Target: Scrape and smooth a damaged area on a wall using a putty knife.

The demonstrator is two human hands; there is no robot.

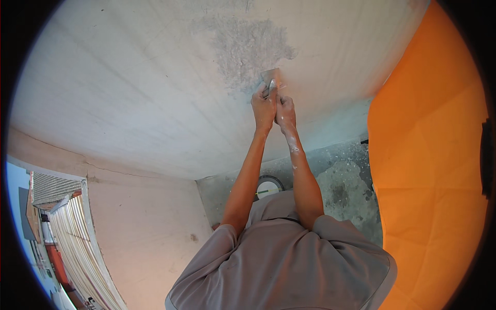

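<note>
A flat metal scraper [270,73] rests against the pale wall just below a rough grey patch [248,44]. Both my hands are closed on the scraper, side by side. My left hand [262,106] has its fingers reaching up onto the blade, and my right hand [285,111] grips it just to the right. White smears mark my right hand and forearm. The tool's handle is mostly hidden by my hands.
An orange sheet [423,181] hangs along the right. Below, a round bucket [268,186] with white contents stands on the stained grey floor [341,186]. At the left a cracked pale wall [134,217] has an opening [57,217] showing corrugated roofing outside.
</note>
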